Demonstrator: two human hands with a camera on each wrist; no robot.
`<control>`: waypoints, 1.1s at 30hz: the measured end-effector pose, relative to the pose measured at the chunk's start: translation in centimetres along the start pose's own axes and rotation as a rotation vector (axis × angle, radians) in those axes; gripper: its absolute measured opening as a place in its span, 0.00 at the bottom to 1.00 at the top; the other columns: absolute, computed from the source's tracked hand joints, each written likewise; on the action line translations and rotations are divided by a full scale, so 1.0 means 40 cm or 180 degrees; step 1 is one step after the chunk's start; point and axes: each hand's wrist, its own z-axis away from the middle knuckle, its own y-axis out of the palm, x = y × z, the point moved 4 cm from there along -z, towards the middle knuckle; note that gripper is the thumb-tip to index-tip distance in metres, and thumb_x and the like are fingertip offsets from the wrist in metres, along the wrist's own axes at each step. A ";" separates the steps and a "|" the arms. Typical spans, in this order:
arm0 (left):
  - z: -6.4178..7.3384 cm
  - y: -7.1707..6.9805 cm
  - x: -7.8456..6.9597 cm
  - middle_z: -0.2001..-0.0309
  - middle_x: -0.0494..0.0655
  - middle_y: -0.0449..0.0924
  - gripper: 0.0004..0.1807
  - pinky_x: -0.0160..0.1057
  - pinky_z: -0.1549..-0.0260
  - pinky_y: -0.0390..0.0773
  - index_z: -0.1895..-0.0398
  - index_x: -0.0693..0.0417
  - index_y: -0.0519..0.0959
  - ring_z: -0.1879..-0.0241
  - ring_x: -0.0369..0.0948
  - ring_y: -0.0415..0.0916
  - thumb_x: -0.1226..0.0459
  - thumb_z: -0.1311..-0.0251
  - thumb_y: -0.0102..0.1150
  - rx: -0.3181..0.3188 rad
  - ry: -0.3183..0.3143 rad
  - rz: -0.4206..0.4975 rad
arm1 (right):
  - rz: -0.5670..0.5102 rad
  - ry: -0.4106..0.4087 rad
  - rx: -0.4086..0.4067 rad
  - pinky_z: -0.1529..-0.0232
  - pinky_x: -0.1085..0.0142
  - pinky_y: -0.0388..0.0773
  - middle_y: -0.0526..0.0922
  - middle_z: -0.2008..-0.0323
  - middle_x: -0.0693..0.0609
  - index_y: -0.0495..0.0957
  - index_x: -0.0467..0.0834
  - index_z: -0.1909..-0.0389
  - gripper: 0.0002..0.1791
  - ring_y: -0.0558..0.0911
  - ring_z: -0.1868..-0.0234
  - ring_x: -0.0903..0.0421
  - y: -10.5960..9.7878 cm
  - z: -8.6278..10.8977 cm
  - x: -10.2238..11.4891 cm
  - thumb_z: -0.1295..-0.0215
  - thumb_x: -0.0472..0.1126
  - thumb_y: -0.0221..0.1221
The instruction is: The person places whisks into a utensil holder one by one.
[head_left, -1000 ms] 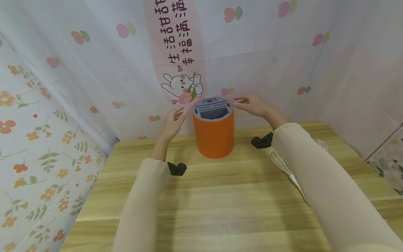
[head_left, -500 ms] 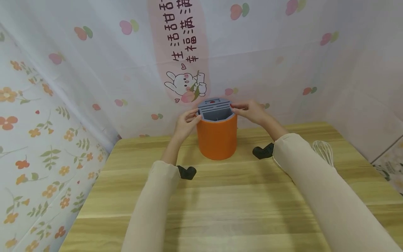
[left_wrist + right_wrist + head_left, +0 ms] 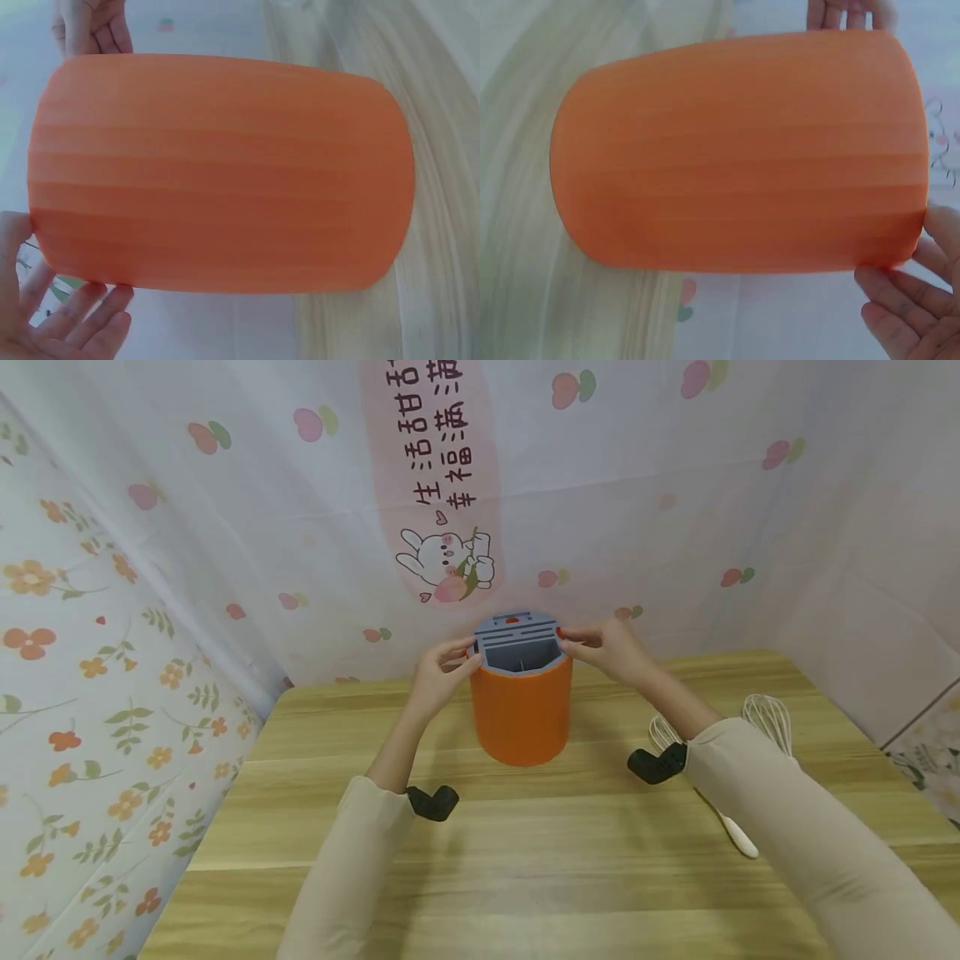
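In the head view an orange, round knife holder (image 3: 522, 718) stands upright near the back of the table. Its grey top insert (image 3: 517, 631) has narrow slots at the back and a wide opening in front. My left hand (image 3: 437, 675) grips the rim on the left, thumb in front and fingers along the side. Opposite, my right hand (image 3: 611, 652) grips the rim on the right between thumb and fingers. Both wrist views are mostly filled by the orange wall, with the left fingers (image 3: 94, 319) and right fingers (image 3: 904, 300) touching it near the top.
Two wire whisks lie on the wooden table (image 3: 525, 860) at the right: one whisk's handle (image 3: 738, 837) shows beside my right sleeve, and the other whisk (image 3: 768, 718) is partly covered by it. Patterned curtains (image 3: 637, 460) hang right behind the table and at the sides.
My hands, apart from the knife holder a second ago, have closed in on both sides of its rim. The holder has since shifted slightly towards me.
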 end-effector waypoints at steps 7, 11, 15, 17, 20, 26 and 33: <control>0.068 0.003 -0.034 0.42 0.50 0.70 0.21 0.43 0.50 0.73 0.45 0.54 0.76 0.46 0.46 0.71 0.61 0.43 0.61 0.0115 -0.0061 0.0043 | 0.0031 -0.0143 -0.0092 0.56 0.55 0.77 0.76 0.49 0.39 0.76 0.35 0.47 0.21 0.80 0.56 0.46 0.011 0.073 0.030 0.39 0.42 0.59; 0.101 0.003 -0.052 0.43 0.50 0.71 0.21 0.42 0.51 0.74 0.45 0.56 0.76 0.45 0.45 0.70 0.63 0.43 0.61 0.0146 -0.0014 0.0087 | 0.0074 -0.0093 -0.0114 0.59 0.56 0.78 0.78 0.51 0.40 0.77 0.35 0.49 0.21 0.82 0.59 0.48 0.013 0.107 0.047 0.40 0.43 0.60; 0.136 -0.001 -0.064 0.42 0.49 0.70 0.21 0.44 0.52 0.75 0.45 0.53 0.76 0.47 0.47 0.71 0.62 0.43 0.61 0.0228 -0.0094 0.0123 | 0.0177 -0.0103 -0.0143 0.60 0.57 0.79 0.80 0.53 0.42 0.78 0.36 0.50 0.20 0.83 0.62 0.51 0.017 0.138 0.063 0.41 0.43 0.61; 0.154 -0.002 -0.071 0.42 0.49 0.70 0.22 0.45 0.53 0.75 0.44 0.52 0.76 0.48 0.48 0.73 0.61 0.43 0.62 0.0260 -0.0149 0.0148 | 0.0192 -0.0129 -0.0147 0.61 0.57 0.79 0.80 0.54 0.42 0.78 0.36 0.51 0.20 0.83 0.62 0.52 0.019 0.154 0.070 0.41 0.44 0.62; 0.178 -0.002 -0.080 0.42 0.49 0.70 0.22 0.44 0.54 0.76 0.44 0.52 0.76 0.50 0.48 0.75 0.61 0.44 0.62 0.0273 -0.0157 0.0171 | 0.0176 -0.0140 -0.0117 0.61 0.58 0.79 0.80 0.54 0.43 0.79 0.37 0.51 0.21 0.83 0.62 0.53 0.019 0.178 0.082 0.42 0.46 0.62; 0.227 0.000 -0.101 0.43 0.50 0.71 0.22 0.42 0.55 0.77 0.44 0.53 0.75 0.51 0.47 0.76 0.64 0.44 0.62 0.0325 -0.0170 0.0204 | 0.0244 -0.0192 -0.0116 0.62 0.61 0.80 0.82 0.56 0.45 0.80 0.38 0.53 0.21 0.83 0.63 0.55 0.022 0.223 0.106 0.43 0.48 0.62; 0.273 0.004 -0.150 0.43 0.55 0.72 0.22 0.40 0.55 0.76 0.44 0.61 0.74 0.50 0.50 0.75 0.68 0.43 0.60 0.0312 -0.0098 0.0199 | 0.0404 -0.0291 -0.0169 0.64 0.61 0.80 0.81 0.56 0.44 0.80 0.37 0.54 0.20 0.83 0.63 0.54 0.029 0.262 0.124 0.42 0.47 0.62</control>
